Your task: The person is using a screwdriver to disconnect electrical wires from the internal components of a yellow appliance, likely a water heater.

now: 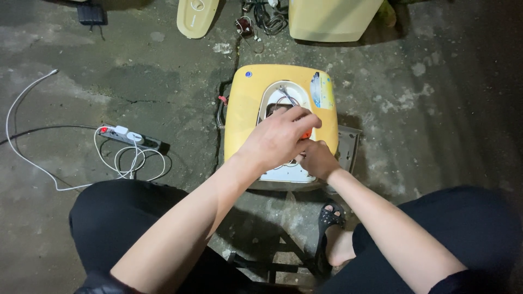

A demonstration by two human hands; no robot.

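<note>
Over on the far left we have a white cable (24,155) looping across the concrete floor (163,76) to a power strip (129,137) with white plugs in it, well apart from our hands. Moving right, our left hand (278,139) reaches forward over the yellow appliance casing (245,114), fingers curled and pinched on a small orange part (306,134); what that part is we cannot tell. The casing lies straight ahead of us between our knees, its long axis running away from us, and both hands sit directly above its opening (283,98). Inside that oval opening we see wires and a white inner plate (286,174), partly hidden by the hands. Just right of the left hand, touching it, our right hand (318,159) is closed low against the same spot; whether it grips anything we cannot tell. It lies nearer to us, the left reaching further in. Further right, a grey panel (348,149) sticks out from under the casing. At the top, a cream oval cover (196,16) and a cream housing (332,19) lie apart
</note>
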